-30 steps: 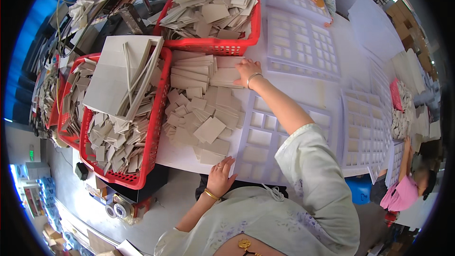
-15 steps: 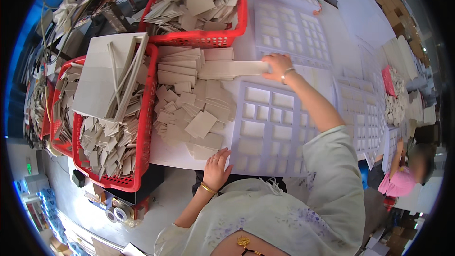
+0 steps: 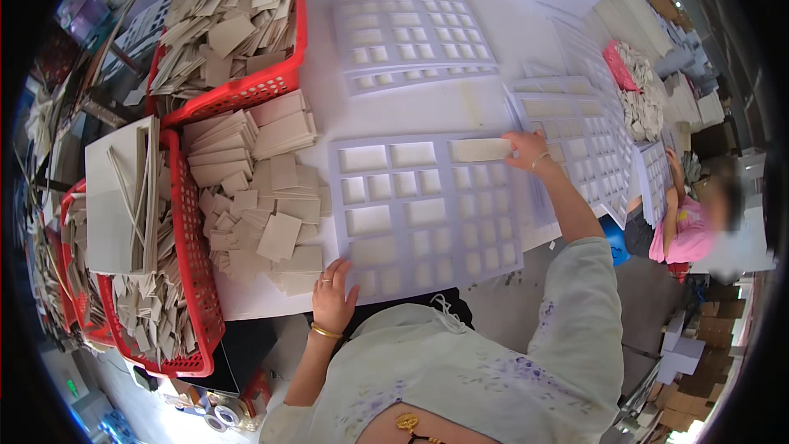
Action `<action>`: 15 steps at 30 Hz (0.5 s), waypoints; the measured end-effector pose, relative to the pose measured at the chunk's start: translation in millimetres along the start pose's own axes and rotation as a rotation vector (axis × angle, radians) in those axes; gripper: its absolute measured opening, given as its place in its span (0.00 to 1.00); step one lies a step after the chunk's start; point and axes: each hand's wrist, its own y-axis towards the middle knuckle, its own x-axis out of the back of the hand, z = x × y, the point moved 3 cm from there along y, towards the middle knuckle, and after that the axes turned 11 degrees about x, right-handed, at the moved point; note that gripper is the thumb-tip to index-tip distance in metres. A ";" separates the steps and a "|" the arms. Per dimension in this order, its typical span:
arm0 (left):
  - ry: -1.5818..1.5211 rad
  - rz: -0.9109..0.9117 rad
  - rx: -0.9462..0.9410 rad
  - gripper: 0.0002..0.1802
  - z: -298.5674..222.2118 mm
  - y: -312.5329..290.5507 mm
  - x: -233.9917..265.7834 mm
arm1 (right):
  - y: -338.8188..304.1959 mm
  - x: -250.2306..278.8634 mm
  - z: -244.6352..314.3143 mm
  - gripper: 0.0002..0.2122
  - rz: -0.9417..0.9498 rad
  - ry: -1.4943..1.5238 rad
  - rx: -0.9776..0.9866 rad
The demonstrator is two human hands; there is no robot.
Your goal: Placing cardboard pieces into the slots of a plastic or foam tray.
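Note:
A white sheet with rectangular openings (image 3: 394, 204) lies on the table in front of me. My right hand (image 3: 528, 151) pinches the right end of a long beige cardboard strip (image 3: 479, 150), which lies over the sheet's upper right part, along its far edge. Whether the strip is down inside an opening I cannot tell. At the sheet's near left corner rests my left hand (image 3: 334, 296), its fingers apart and nothing in it. Left of the sheet are loose cardboard pieces (image 3: 279, 236) in a spread heap, with neater stacks of cardboard (image 3: 283, 125) beyond them.
Two red baskets (image 3: 215, 312) (image 3: 301, 29) full of cardboard pieces stand along the left. More white gridded sheets (image 3: 411, 33) lie at the far side and others (image 3: 567, 127) to the right. A person in pink (image 3: 680, 234) holds a gridded sheet at the right.
My right hand has carried the long cardboard strip from the stacks rightward to the sheet's upper right part. My left hand stays by the near left corner. The view has shifted right.

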 end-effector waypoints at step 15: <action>0.107 -0.005 0.033 0.30 -9.6 -3.5 0.8 | 15.5 -23.1 9.7 0.20 -0.033 0.218 -0.023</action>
